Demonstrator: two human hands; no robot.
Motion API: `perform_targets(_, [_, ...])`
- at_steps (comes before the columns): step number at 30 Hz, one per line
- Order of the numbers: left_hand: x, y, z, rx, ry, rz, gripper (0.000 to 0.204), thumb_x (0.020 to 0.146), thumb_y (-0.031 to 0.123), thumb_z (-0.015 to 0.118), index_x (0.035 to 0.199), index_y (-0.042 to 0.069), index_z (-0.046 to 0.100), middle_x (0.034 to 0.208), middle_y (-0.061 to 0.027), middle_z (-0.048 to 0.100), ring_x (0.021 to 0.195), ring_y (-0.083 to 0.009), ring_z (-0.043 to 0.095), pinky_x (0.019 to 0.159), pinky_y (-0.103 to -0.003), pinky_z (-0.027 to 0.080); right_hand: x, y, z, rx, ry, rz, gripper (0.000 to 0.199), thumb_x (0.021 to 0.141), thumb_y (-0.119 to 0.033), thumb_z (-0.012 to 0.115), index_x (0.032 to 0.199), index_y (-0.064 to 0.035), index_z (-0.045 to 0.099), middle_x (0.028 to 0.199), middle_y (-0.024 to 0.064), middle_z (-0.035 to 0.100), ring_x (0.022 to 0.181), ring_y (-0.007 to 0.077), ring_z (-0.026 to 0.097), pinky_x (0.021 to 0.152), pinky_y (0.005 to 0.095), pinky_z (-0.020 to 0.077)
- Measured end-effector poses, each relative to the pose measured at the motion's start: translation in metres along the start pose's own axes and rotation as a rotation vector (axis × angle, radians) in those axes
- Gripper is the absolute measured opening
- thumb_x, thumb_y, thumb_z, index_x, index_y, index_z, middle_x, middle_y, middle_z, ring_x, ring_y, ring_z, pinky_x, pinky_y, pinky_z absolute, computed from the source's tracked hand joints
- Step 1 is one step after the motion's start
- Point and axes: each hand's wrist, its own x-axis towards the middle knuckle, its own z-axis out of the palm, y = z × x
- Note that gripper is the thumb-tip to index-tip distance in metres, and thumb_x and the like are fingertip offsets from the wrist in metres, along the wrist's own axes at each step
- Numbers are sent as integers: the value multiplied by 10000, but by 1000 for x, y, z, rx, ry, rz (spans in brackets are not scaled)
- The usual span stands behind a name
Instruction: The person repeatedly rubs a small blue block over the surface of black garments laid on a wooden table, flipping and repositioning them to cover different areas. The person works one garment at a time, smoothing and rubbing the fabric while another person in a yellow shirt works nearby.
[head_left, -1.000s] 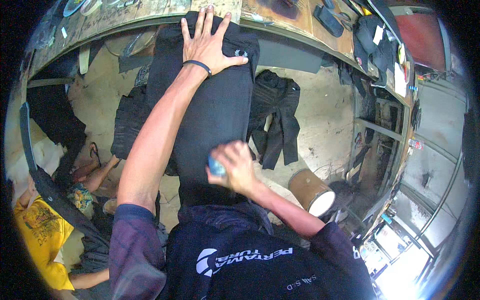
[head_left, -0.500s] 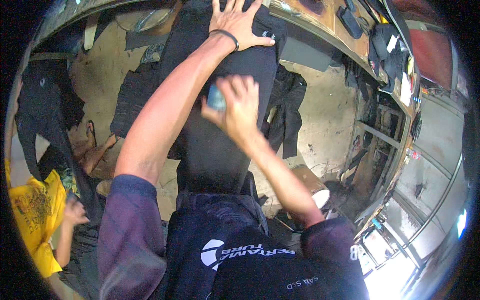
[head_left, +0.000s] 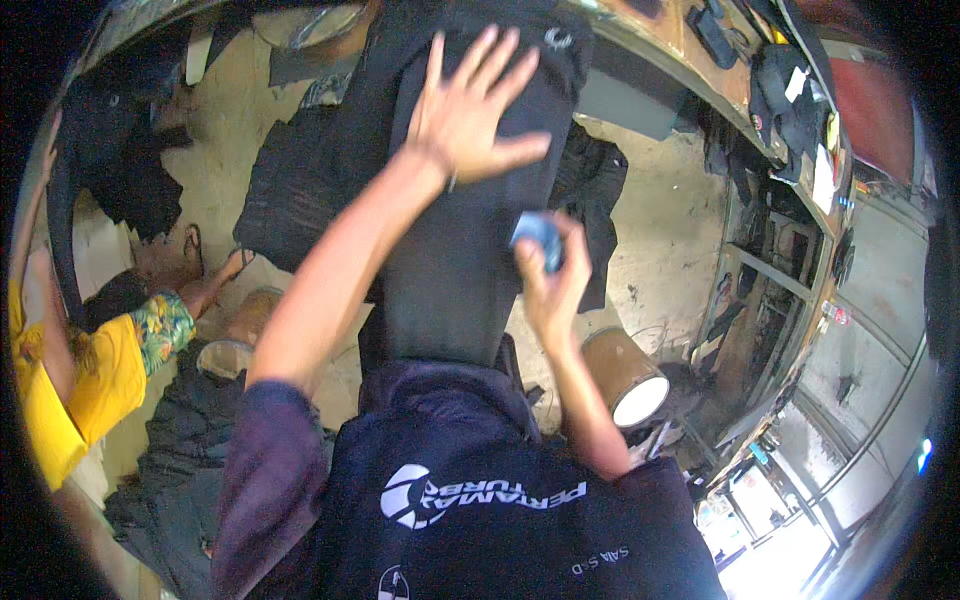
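A long piece of black cloth [head_left: 445, 300], probably a garment, stretches away from my lap toward the bench. Near its far right corner is a small pale emblem [head_left: 558, 38]. My left hand [head_left: 468, 115] lies flat on the far part of the cloth, palm down with the fingers spread. In my right hand [head_left: 556, 280] is a small blue block [head_left: 537, 240], pinched between thumb and fingers at the cloth's right edge. What the block is made of does not show. Whether it touches the cloth is also unclear.
At the left is a person in a yellow shirt [head_left: 110, 370], beside a heap of dark clothing [head_left: 190, 480]. More black garments hang at far left [head_left: 120, 170] and lie beyond the cloth. A brown cylindrical container [head_left: 610, 365] stands to the right. A cluttered wooden bench [head_left: 660, 30] crosses the far side.
My left hand has slid nearer to me along the cloth. My right hand has moved right and toward me with the blue block. The person in yellow has shifted position.
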Motion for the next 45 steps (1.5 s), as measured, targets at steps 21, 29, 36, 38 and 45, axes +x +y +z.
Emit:
perform_targets(21, [168,-78,17,204,-199,145,1065,743,1032,500,1124,72,763,931,-192,769,851,-325,730,900,-452,463,59,-16,67,-446,-154,-578,498,674,-293,927,1072,-78,718,1042,97,668,962,323,613,820,452,492])
perform_targets(29, [162,-71,15,168,-97,122,1019,743,1006,539,1055,69,789,951,-201,783,925,-376,744,953,-482,485,-35,-1,47,-392,-521,-562,568,678,-358,908,1149,-91,735,1105,97,667,1047,314,615,897,482,488])
perform_targets(36, [156,-74,13,190,-148,96,1070,754,1017,511,1172,70,782,1010,-222,780,987,-372,728,989,-474,460,-33,0,70,-432,-269,-563,632,665,-390,927,1187,-90,733,1078,93,667,1070,323,615,935,476,507])
perform_targets(38, [157,-72,12,171,-160,84,1079,761,1014,508,1196,64,775,1019,-220,782,995,-373,729,1002,-473,452,-55,3,56,-371,-452,-519,639,670,-406,928,1191,-89,739,1074,86,673,1069,317,621,945,476,516])
perform_targets(45, [166,-68,12,178,-221,62,1085,752,1014,517,1181,51,775,1020,-212,787,970,-360,744,1014,-476,442,-4,-10,41,-525,-113,-495,413,706,-288,950,1020,-100,758,990,80,698,938,299,641,781,448,534])
